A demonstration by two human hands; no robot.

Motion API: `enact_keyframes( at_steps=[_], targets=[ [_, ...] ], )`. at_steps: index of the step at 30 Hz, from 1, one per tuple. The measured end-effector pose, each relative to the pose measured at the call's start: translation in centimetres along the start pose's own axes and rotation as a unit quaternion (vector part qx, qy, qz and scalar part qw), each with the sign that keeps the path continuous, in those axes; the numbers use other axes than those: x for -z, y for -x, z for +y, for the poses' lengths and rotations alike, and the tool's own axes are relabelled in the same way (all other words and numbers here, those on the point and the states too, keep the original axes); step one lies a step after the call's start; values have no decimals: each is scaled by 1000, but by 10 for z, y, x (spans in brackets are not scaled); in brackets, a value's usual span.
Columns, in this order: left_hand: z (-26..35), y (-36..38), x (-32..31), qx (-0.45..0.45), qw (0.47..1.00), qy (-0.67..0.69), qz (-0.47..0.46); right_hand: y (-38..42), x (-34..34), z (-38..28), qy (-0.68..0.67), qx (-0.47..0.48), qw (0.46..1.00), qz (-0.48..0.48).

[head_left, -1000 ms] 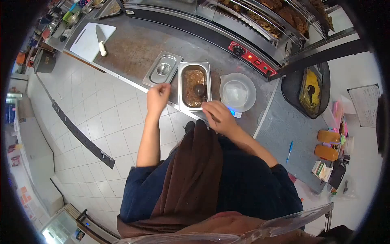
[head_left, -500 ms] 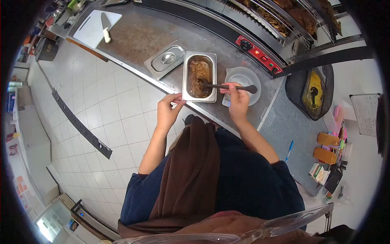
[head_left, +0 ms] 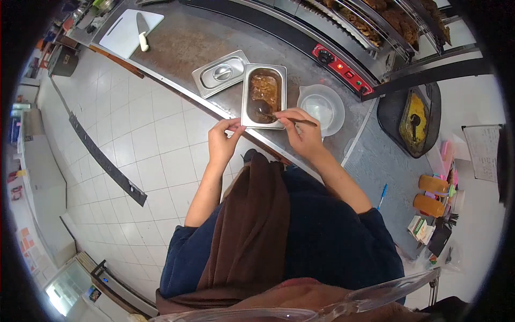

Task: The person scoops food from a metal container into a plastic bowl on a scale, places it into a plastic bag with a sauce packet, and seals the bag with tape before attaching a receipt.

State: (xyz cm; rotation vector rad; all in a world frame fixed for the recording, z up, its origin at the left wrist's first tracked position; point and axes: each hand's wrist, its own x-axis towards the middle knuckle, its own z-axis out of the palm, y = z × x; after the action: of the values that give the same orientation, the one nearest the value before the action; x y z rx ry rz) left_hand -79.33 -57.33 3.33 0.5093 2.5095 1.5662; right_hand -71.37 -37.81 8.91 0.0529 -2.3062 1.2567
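A deep steel food pan holds brown, chunky sauce and sits at the counter's front edge. Its near left corner is pinched between the thumb and fingers of my left hand. My right hand, over the pan's near right side, grips the handle of a dark ladle. The ladle's rounded bowl is in the sauce near the front of the pan. Just left of the pan lies its steel lid. To the right stands a translucent plastic jug, close to my right hand.
A knife lies on a white cutting board at the far left. Behind the pan runs a heated display cabinet with a red control panel. A black container of yellow food is at right, near sauce bottles.
My right hand has moved left and lower along the ladle, closer to the pan. The ladle's bowl has turned, its rounded side now showing. My left hand keeps the pan's corner.
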Motion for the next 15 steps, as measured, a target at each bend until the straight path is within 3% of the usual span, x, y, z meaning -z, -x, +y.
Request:
enact_keyframes(
  at_steps=[5,8,11,14,15],
  targets=[
    [0,2,-1,11,1000,-4,-8,-4,10,2,31,-36,998,50],
    [0,1,0,14,1000,-11,-11,6,-4,22,-105,-135,983,66],
    [-1,2,0,16,1000,-14,-13,7,-19,47,-270,-212,923,172],
    [2,2,-1,5,1000,-11,-1,10,-11,61,-386,-342,822,241],
    [2,2,-1,1,1000,-8,6,11,-7,58,-379,-353,819,246]
  ],
)
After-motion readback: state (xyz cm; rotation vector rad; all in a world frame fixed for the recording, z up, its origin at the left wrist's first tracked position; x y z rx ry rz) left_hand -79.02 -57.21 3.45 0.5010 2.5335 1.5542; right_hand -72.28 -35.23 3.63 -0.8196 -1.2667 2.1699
